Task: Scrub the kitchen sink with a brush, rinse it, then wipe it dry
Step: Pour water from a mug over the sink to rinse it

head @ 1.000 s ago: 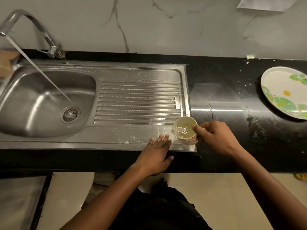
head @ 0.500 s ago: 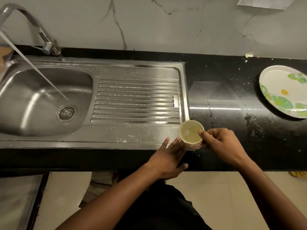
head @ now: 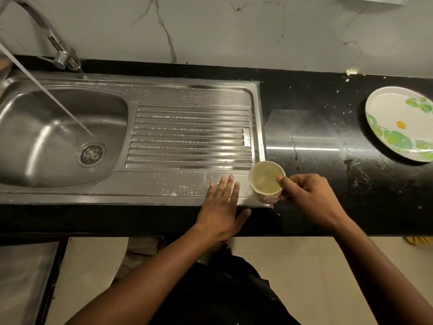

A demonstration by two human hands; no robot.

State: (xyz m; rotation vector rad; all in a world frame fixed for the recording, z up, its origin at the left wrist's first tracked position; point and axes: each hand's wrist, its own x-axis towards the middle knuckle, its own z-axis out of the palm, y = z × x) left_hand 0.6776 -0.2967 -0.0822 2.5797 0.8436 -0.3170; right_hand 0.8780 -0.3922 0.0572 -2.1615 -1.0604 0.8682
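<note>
My left hand (head: pixel 222 205) lay flat on the shiny steel sink (head: pixel 178 186). Just beside it, my right hand (head: pixel 309 198) gripped a small patterned cup (head: pixel 264 181).

One sink (head: pixel 187 90), one tap (head: pixel 42 26), one drain (head: pixel 91 153), one cup (head: pixel 269 197), one plate (head: pixel 384 109) showing, one tabletop (head: pixel 316 102) carrying them; two hands appearing: one left hand (head: pixel 220 209), one right hand (head: pixel 309 195).

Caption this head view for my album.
Right hand grips a cup at the sink corner; left hand flat beside it.
</note>
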